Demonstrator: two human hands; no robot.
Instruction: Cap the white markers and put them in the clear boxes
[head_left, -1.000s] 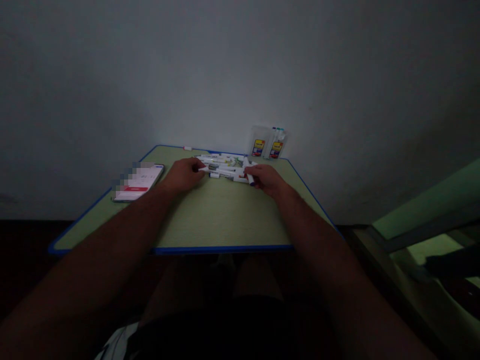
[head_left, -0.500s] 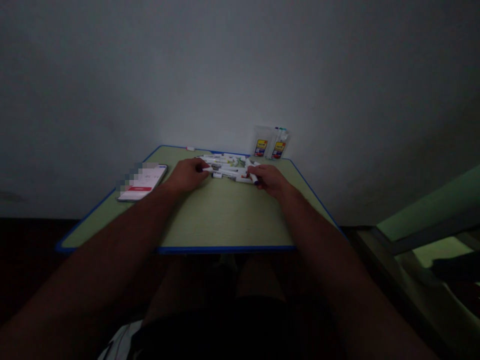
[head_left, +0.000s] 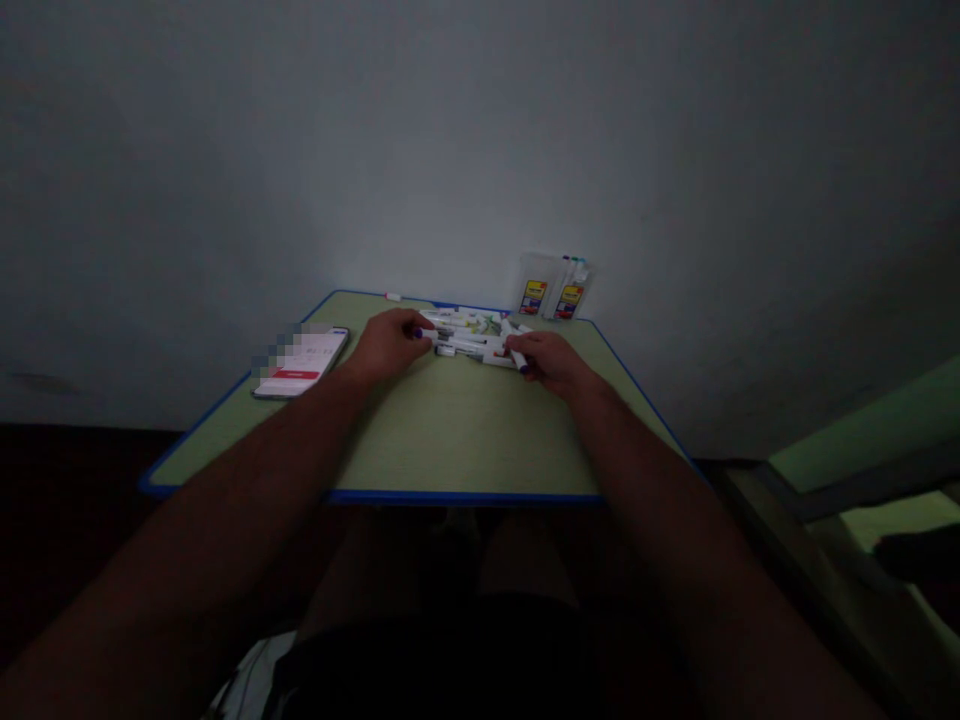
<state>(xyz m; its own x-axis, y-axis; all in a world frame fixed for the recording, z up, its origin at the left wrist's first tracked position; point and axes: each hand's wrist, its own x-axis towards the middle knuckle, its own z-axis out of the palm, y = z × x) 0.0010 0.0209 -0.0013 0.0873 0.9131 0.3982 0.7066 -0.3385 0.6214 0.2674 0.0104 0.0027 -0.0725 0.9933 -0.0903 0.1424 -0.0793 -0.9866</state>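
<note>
Several white markers (head_left: 469,343) lie in a loose pile toward the back of the table, between my two hands. At the pile's left side, my left hand (head_left: 386,345) is closed, its thumb and fingertips pinching a white marker (head_left: 428,335) with a purple end. On the right, my right hand (head_left: 551,360) grips another white marker (head_left: 516,350), slanted, its dark purple end pointing toward me. The right fingertips are partly hidden behind that marker.
A phone (head_left: 304,365) with a lit screen lies on the left of the table (head_left: 450,440). Two clear plastic cases (head_left: 534,295) stand against the wall at the back right, one with several markers inside. A red-and-white marker (head_left: 392,297) rests at the back edge.
The view has shifted slightly, so the table appears further right. A purple end of the marker now shows at my left fingertips. My right hand keeps its marker in much the same pose.
</note>
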